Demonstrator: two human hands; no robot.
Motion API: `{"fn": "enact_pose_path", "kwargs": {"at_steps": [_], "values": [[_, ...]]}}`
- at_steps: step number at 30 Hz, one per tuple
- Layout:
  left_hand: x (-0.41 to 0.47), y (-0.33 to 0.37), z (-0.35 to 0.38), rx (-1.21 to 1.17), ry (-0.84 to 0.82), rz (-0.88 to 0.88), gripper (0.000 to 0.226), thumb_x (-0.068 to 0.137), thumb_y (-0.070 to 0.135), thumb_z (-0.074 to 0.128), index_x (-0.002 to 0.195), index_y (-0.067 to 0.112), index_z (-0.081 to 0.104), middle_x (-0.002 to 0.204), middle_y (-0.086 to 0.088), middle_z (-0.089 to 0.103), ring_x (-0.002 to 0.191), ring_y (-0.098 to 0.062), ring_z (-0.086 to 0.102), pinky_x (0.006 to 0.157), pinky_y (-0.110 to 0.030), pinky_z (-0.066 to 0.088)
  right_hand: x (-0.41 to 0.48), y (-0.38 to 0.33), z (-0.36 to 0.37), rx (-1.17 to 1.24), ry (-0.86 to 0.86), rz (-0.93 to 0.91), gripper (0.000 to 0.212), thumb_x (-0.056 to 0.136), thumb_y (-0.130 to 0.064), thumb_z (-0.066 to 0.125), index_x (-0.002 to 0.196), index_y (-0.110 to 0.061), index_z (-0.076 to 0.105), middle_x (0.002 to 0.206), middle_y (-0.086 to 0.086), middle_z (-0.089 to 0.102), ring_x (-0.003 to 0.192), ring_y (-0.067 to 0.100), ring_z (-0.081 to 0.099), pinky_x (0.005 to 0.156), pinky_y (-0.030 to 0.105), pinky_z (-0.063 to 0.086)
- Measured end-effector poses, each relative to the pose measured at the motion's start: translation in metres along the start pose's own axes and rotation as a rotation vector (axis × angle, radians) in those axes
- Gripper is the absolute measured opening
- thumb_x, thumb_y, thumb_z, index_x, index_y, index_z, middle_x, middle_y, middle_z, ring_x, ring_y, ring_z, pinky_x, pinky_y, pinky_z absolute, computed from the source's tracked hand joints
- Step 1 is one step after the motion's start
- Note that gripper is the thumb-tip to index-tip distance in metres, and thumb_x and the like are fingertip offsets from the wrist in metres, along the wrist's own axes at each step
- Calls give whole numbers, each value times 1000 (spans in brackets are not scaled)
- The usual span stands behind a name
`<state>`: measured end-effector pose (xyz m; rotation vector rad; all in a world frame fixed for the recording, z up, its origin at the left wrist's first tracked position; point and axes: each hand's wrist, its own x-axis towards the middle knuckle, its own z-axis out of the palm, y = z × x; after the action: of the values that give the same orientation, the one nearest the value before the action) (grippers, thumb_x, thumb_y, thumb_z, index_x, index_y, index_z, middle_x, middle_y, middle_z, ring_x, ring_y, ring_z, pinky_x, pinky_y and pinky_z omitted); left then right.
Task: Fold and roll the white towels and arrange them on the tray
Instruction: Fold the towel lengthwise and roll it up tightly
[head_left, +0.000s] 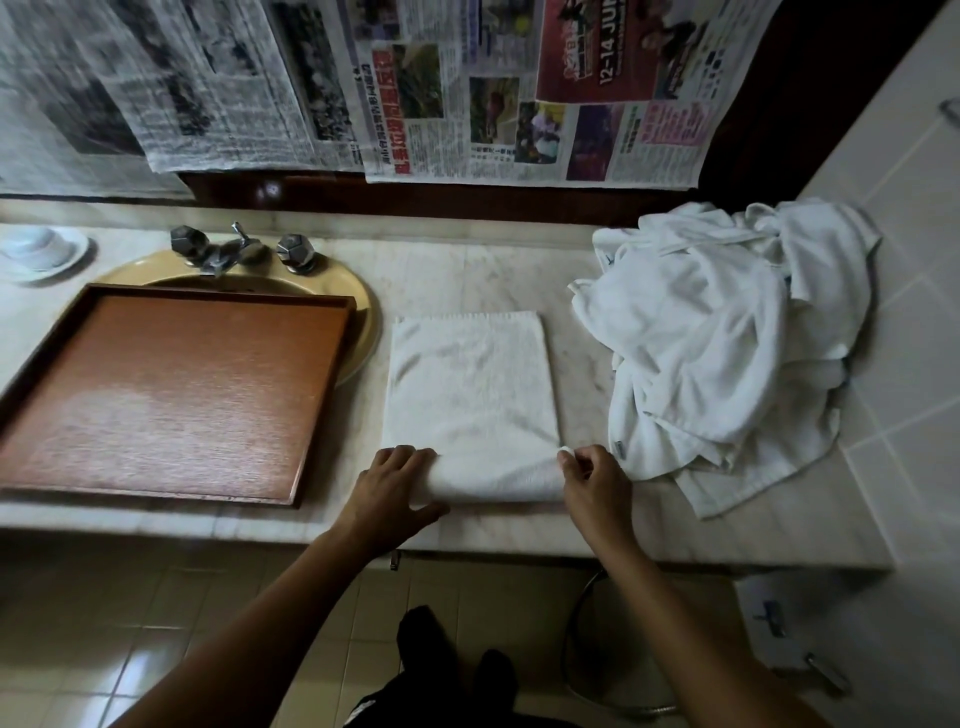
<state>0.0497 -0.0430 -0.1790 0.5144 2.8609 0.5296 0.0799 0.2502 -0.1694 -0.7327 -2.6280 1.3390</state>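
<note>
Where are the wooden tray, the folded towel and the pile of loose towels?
wooden tray (171, 395): head view, bare middle of its floor.
folded towel (472, 384): head view, flat middle of its top layer.
pile of loose towels (717, 332): head view, broad fold near its centre.

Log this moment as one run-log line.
step: near edge rolled over | left hand: grips folded towel, near-left | right hand: pinches its near-right corner | wooden tray: no towels yet | towel pile: right, unfolded

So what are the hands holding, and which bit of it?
The folded towel, at its near edge: the left hand grips the left end, the right hand pinches the right corner.
</note>
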Motion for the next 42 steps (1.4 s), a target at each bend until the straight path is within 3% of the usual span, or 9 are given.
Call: {"fn": "enact_pose_path", "kwargs": {"at_steps": [6, 10, 16, 21, 25, 28, 31, 37, 42], "values": [[0, 2, 1, -24, 9, -10, 82, 74, 76, 56, 140, 28, 50, 132, 5, 53, 124, -23, 44, 92, -42, 51, 5, -2, -4, -46, -31, 41, 14, 97, -26, 68, 96, -12, 72, 88, 1, 74, 88, 25, 68, 79, 35, 48], [1, 3, 1, -59, -1, -16, 85, 70, 77, 57, 140, 29, 51, 132, 5, 54, 123, -22, 45, 92, -41, 50, 4, -9, -7, -39, -26, 92, 4, 93, -17, 69, 93, -14, 71, 82, -6, 66, 91, 25, 67, 77, 29, 41], [-1, -5, -1, -104, -9, 6, 83, 72, 75, 62, 141, 30, 50, 135, 7, 54, 126, -18, 45, 98, -41, 49, 11, -11, -18, -118, -150, 31, 4, 97, -20, 67, 96, -17, 64, 94, 1, 68, 100, 30, 66, 79, 31, 42], [0, -4, -3, -41, -16, 13, 81, 75, 75, 60, 142, 30, 49, 135, 6, 53, 127, -20, 45, 93, -41, 49, -12, -3, -6, -333, -150, -390, 43, 100, -25, 61, 138, -8, 51, 135, 19, 48, 117, 38, 52, 96, 42, 47], [1, -3, -2, -98, -18, -18, 86, 69, 78, 59, 140, 29, 51, 133, 5, 53, 123, -20, 45, 97, -42, 49, -15, 13, 4, -472, -385, -426, 78, 89, -28, 73, 155, -12, 34, 163, 17, 16, 143, 34, 24, 114, 43, 35], [1, -6, -3, -118, -36, -9, 85, 71, 73, 65, 141, 29, 49, 133, 5, 52, 123, -20, 45, 98, -41, 48, -4, 18, 2, -618, -389, -525, 85, 78, -3, 69, 154, -13, 31, 157, 14, 24, 133, 37, 40, 105, 41, 45], [-3, -10, -6, -53, -67, 49, 78, 76, 54, 74, 143, 26, 45, 133, 3, 49, 122, -22, 47, 93, -43, 50, 7, 18, -5, -715, -385, -595, 81, 77, 3, 66, 150, -14, 34, 145, 9, 36, 121, 31, 48, 95, 40, 52], [-28, -15, -5, 136, -77, 108, 68, 77, 53, 60, 138, 26, 45, 131, 7, 51, 119, -21, 51, 91, -40, 43, -2, 27, -30, -813, -470, -673, 70, 84, -13, 68, 146, -12, 38, 129, 10, 51, 113, 27, 54, 92, 38, 51], [-46, -20, -2, 12, -117, 84, 70, 81, 69, 58, 136, 29, 41, 134, 13, 48, 121, -12, 46, 91, -34, 35, -12, 16, -55, -675, -642, -480, 73, 84, -36, 80, 142, -24, 38, 133, 2, 52, 118, 18, 55, 97, 31, 48]]}}
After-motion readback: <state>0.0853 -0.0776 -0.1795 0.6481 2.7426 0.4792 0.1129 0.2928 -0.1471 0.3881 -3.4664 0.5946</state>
